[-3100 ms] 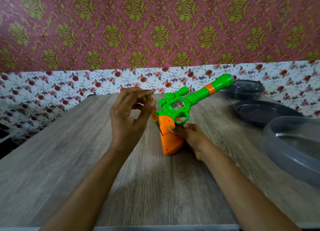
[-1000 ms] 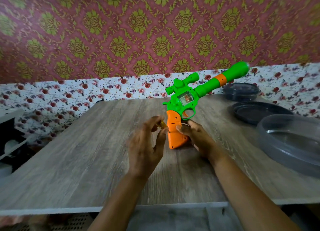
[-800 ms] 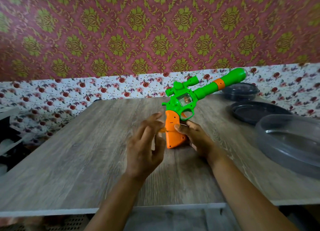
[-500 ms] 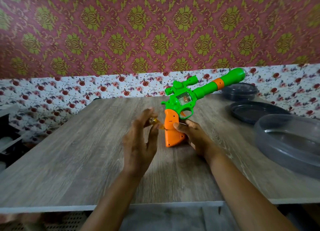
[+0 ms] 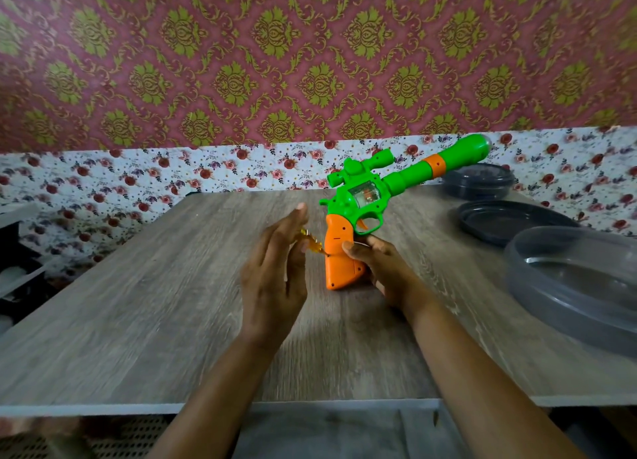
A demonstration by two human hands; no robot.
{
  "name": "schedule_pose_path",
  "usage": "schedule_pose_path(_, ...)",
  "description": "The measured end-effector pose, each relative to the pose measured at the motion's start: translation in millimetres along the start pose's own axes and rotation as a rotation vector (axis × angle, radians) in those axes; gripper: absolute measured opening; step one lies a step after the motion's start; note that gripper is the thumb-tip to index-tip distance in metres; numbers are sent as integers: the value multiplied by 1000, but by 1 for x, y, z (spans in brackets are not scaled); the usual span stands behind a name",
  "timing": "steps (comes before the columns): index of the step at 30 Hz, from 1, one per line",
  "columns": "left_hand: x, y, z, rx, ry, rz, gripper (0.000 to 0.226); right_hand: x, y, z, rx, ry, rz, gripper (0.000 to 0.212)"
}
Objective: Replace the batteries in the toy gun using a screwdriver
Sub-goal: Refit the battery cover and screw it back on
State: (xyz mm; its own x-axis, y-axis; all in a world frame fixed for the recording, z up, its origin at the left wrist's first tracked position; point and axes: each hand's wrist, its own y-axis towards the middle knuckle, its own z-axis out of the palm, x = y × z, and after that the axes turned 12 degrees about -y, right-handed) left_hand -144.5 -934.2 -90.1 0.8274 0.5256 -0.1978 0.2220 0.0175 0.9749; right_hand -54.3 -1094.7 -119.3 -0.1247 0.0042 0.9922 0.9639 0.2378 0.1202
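A green toy gun (image 5: 389,186) with an orange grip stands butt-down on the wooden table (image 5: 155,303), its barrel pointing up and to the right. My right hand (image 5: 381,269) holds the orange grip from the right side. A small amber-handled screwdriver (image 5: 312,244) points into the left side of the grip. My left hand (image 5: 275,279) holds its handle between thumb and fingers, with the other fingers stretched out straight. Most of the screwdriver is hidden behind that hand.
At the right stand a clear grey plastic container (image 5: 579,286), a dark lid (image 5: 510,222) and a dark tub (image 5: 477,181) near the wall. The table's front edge runs just below my forearms. Dark shelving (image 5: 17,269) is at the far left.
My left hand has kept working the screwdriver at the grip, its fingers shifting from curled to stretched. The gun and my right hand have stayed in about the same place.
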Motion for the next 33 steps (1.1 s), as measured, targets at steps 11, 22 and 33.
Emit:
schedule_pose_path(11, 2, -1, -1, 21, -13, 45, 31, -2, 1, 0, 11, 26, -11, 25)
schedule_pose_path(22, 1, -3, 0, 102, -6, 46, 35, 0, -1, 1, 15, 40, -12, 28)
schedule_pose_path(33, 1, -3, 0, 32, 7, 8, 37, 3, -1, 1, -2, 18, 12, 21)
